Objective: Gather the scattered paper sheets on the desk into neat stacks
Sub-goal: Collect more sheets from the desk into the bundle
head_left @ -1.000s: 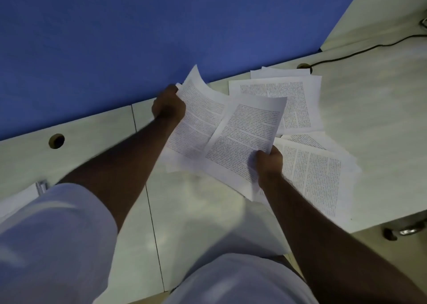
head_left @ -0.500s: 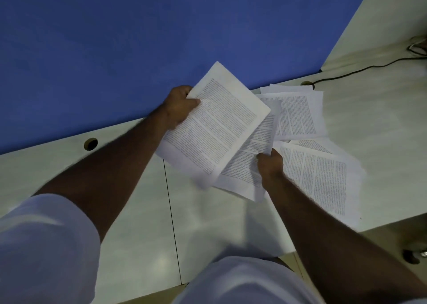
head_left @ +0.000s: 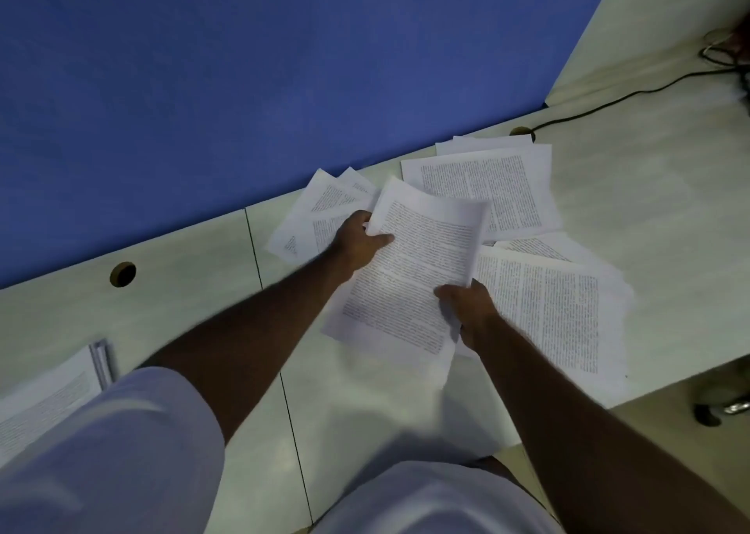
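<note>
While both hands hold one bundle of printed sheets above the desk, the rest lies scattered.
sleeves: pale short sleeves (head_left: pixel 121 452) nearest the camera, both forearms bare.
side stack: printed pages (head_left: pixel 44 395) at the near left desk edge, blurred, looks like a clipped set.
right hand: right hand (head_left: pixel 470 310) pinches the held sheets (head_left: pixel 410 273) at the near right edge, thumb on top, fingers curled under.
left hand: left hand (head_left: pixel 359 241) grips the same bundle at its far left edge, thumb laid over the print.
near right pile: loose sheets (head_left: pixel 560 314) flat on the desk (head_left: pixel 182 310), just beside the right hand.
left pile: fanned pages (head_left: pixel 308 221) on the desk, partly under the left hand.
far pile: sheets (head_left: pixel 495 184) near the blue partition (head_left: pixel 243 87).
far right: black cable (head_left: pixel 633 95) runs to a desk hole (head_left: pixel 520 131).
</note>
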